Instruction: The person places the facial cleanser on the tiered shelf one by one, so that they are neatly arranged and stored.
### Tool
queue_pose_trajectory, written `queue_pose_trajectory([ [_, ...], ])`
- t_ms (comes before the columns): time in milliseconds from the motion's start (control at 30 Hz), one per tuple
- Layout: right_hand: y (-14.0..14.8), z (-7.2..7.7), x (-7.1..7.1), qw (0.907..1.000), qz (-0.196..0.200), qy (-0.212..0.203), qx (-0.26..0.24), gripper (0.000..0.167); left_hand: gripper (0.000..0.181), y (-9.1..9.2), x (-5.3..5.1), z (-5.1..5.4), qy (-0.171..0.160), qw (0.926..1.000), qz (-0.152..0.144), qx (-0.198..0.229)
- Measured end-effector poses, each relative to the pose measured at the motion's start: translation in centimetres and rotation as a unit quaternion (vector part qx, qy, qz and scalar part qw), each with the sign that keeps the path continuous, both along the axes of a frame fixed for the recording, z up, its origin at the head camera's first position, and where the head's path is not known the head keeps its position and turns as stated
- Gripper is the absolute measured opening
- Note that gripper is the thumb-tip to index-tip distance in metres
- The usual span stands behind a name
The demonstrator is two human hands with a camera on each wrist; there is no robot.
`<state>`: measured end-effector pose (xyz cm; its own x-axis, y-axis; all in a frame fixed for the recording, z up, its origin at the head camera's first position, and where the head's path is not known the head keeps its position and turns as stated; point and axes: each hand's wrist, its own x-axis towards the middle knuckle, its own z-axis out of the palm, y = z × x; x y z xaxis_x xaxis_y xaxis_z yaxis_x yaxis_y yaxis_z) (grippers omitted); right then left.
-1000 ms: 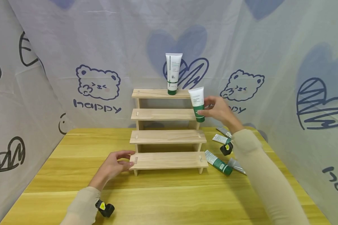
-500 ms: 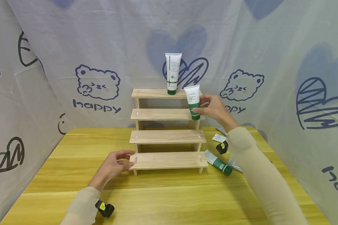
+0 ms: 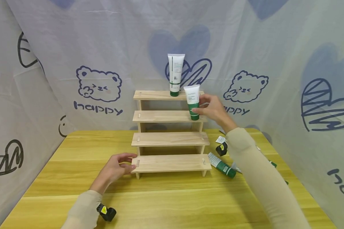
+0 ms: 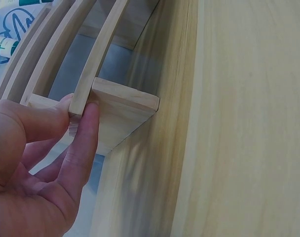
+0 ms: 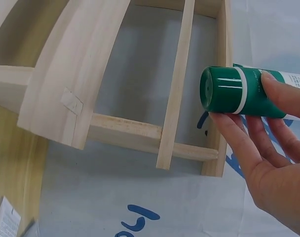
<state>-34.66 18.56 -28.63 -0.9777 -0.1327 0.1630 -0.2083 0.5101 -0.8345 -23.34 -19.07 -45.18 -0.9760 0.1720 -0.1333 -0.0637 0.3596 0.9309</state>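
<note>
Pale cloth sheets point(image 3: 126, 38) with blue hearts point(image 3: 179, 43) and bear drawings point(image 3: 98, 85) are hanging around three sides of a yellowish wooden table point(image 3: 172, 200).

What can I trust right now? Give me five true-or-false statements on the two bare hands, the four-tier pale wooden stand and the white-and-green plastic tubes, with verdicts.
1. The bare right hand holds a small white-and-green plastic tube. True.
2. The bare left hand lies flat on the yellow wooden table. False: it grips the lowest tier of the four-tier pale wooden stand at its left end.
3. A tall, green-capped white plastic tube stands upright on the top tier. True.
4. The small tube's cap points up. False: it points down.
5. A green-and-white plastic tube lies on the table, right of the stand in the head view. True.
</note>
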Motion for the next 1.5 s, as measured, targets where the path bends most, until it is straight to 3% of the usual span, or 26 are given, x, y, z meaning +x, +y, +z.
queue_pose_trajectory([
  [1033, -3.0, -0.1, -0.3, 0.9994, -0.021, 0.022, -0.019, 0.054, 0.047, 0.0, 0.0, 0.1, -0.003, 1.0, -0.004, 0.007],
  [1500, -4.5, -0.8, -0.7, 0.9985, -0.009, 0.037, -0.038, 0.05, 0.046, -0.1, -0.1, 0.2, -0.006, 0.9999, -0.004, 0.008],
])
